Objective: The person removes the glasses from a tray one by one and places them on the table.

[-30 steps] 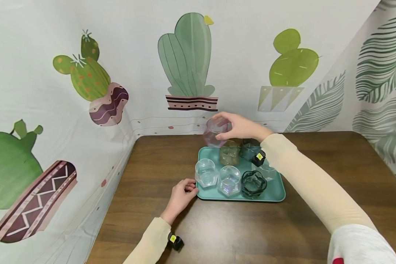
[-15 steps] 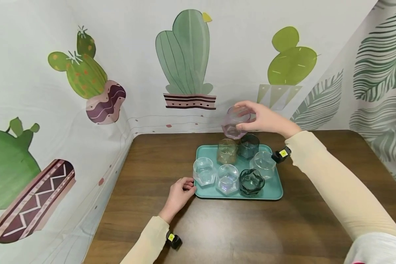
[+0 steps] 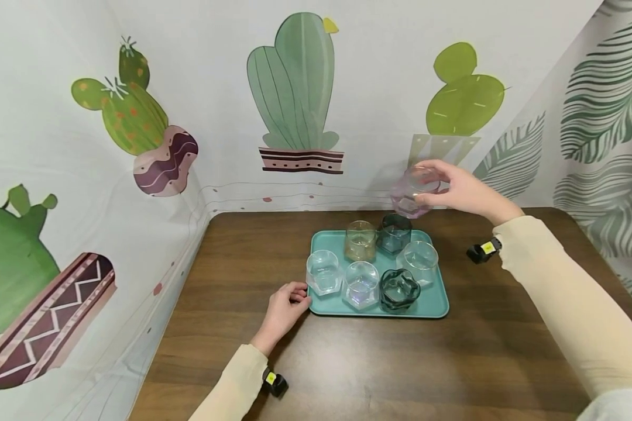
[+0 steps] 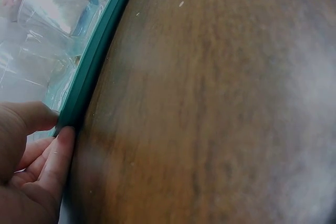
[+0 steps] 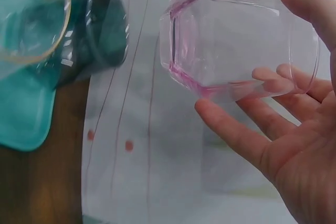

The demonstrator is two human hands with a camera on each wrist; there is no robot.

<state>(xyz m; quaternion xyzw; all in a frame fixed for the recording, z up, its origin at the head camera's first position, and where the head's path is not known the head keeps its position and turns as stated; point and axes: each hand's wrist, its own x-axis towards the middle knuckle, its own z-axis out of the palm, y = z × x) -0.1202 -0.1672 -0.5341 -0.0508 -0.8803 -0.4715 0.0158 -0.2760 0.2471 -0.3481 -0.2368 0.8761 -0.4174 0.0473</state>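
Observation:
My right hand [image 3: 458,190] grips a pink-tinted clear glass [image 5: 231,40] with a faceted base, raised above and behind the tray's back right corner. Thumb and fingers lie on opposite sides of the glass in the right wrist view. At the teal tray's [image 3: 432,307] front left corner, my left hand [image 3: 283,310] pinches the rim [image 4: 86,74] between thumb and finger. On the tray stand an amber glass [image 3: 360,241], a blue-grey glass [image 3: 395,234], a dark green wavy glass [image 3: 399,290] and several clear glasses, one [image 3: 323,273] near my left fingers.
The tray rests on a brown wooden table [image 3: 358,362]. A white cloth wall [image 3: 221,117] with printed cacti rises right behind the table's back edge, and another side of it runs along the left.
My right hand has carried the pink glass rightward, from behind the tray's left part to beyond its back right corner. My left hand keeps its place at the tray.

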